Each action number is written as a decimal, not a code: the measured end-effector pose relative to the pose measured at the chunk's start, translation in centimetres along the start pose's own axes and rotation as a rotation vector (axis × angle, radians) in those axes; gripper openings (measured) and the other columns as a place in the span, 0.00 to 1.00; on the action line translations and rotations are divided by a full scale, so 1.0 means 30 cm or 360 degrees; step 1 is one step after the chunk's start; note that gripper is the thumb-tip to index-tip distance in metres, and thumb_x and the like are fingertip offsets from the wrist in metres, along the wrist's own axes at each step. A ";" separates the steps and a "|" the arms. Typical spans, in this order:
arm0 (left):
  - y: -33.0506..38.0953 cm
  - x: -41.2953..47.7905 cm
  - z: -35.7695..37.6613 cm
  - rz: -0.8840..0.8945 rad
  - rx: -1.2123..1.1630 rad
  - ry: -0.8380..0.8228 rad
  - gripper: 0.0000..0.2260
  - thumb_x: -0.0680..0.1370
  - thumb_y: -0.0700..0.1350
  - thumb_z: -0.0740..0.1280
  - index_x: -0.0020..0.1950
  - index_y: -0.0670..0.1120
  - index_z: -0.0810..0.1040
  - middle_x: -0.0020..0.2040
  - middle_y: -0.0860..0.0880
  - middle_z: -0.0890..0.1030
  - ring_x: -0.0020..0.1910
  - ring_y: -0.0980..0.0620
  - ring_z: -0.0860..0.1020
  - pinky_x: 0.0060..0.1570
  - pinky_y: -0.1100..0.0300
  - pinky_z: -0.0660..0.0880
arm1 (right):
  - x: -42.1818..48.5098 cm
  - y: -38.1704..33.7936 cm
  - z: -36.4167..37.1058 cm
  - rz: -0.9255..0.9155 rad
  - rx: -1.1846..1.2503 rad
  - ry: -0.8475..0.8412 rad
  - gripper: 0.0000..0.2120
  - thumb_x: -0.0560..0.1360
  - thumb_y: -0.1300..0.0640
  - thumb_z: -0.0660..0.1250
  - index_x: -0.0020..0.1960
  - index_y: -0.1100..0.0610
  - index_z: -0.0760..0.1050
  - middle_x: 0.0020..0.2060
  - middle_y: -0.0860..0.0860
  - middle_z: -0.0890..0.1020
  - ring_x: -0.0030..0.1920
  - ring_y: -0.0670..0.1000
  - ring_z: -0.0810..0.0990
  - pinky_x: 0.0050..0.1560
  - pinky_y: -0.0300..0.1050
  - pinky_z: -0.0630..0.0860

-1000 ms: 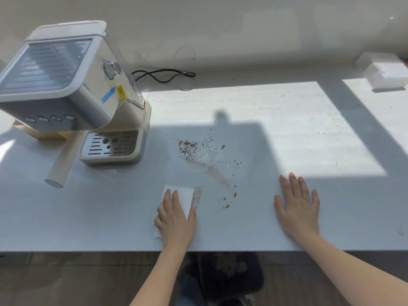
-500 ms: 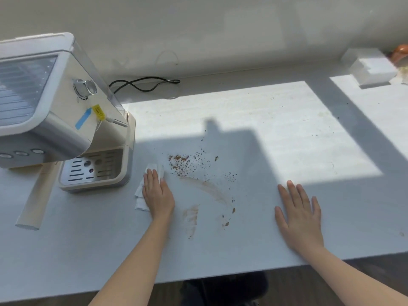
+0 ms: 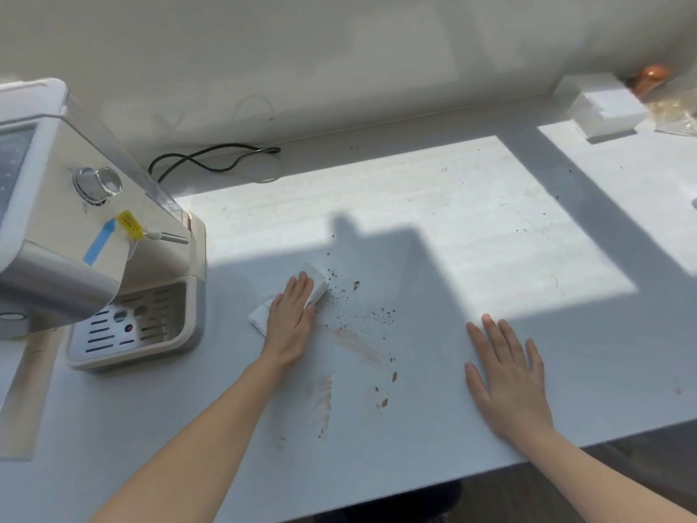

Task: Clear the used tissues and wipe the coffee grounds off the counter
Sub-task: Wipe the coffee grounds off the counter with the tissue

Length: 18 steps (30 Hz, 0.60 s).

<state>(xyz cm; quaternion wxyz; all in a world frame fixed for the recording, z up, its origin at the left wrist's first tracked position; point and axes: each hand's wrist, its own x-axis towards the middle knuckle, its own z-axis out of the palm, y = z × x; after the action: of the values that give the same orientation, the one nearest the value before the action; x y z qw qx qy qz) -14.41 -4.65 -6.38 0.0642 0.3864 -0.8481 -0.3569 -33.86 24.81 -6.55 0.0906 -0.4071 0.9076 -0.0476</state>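
White folded tissue is pressed flat against the counter under the left hand, whose fingers are laid straight and close together on top of it rather than curled around it. One end of the tissue shows beyond the fingertips and the other beyond the heel of the hand, so its long axis is seen to run from the near-left toward the far-right, roughly along the hand itself.

Coffee grounds are scattered just to the right of the tissue, the closest specks almost touching its far-right end, with a second loose cluster further right and toward the front edge. Between these and the front edge a brown smear and a paler streak are spread, with a few larger crumbs near them.

The right hand is rested palm-down near the front edge, fingers slightly spread, holding nothing; it is placed well right of the mess.

The grounds thus lie to the right of and nearer than the left fingers, so a sweep rightward and toward the front edge is judged to be called for, and the left hand is the nearer one. A coffee machine stands close on the left, so little room is left on that side.
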 end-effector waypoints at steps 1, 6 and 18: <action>0.014 -0.027 0.014 0.0045 -0.0022 -0.0049 0.20 0.83 0.42 0.52 0.76 0.45 0.56 0.78 0.50 0.53 0.76 0.55 0.48 0.71 0.58 0.41 | 0.000 0.000 0.000 -0.0002 0.0003 0.0000 0.29 0.76 0.43 0.44 0.76 0.46 0.48 0.77 0.47 0.53 0.76 0.47 0.46 0.74 0.57 0.46; 0.102 -0.197 0.098 0.0179 -0.0073 -0.0172 0.21 0.83 0.43 0.51 0.76 0.49 0.54 0.74 0.60 0.50 0.75 0.62 0.46 0.69 0.69 0.37 | 0.000 0.000 -0.005 -0.0015 0.0009 0.0007 0.29 0.76 0.42 0.43 0.77 0.47 0.49 0.77 0.48 0.53 0.76 0.47 0.46 0.74 0.58 0.46; 0.245 -0.399 0.168 -0.0161 -0.0659 -0.0270 0.17 0.83 0.48 0.51 0.70 0.63 0.54 0.70 0.68 0.54 0.70 0.71 0.51 0.70 0.69 0.44 | -0.004 -0.004 -0.012 -0.0018 0.0010 0.0003 0.30 0.76 0.42 0.42 0.76 0.47 0.49 0.77 0.47 0.53 0.76 0.47 0.47 0.74 0.58 0.47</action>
<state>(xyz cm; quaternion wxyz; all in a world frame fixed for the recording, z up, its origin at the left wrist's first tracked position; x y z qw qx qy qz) -12.55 9.83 -3.29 0.0525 0.3757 -0.7386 -0.5572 -33.77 24.81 -6.15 0.0908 -0.4120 0.9052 -0.0514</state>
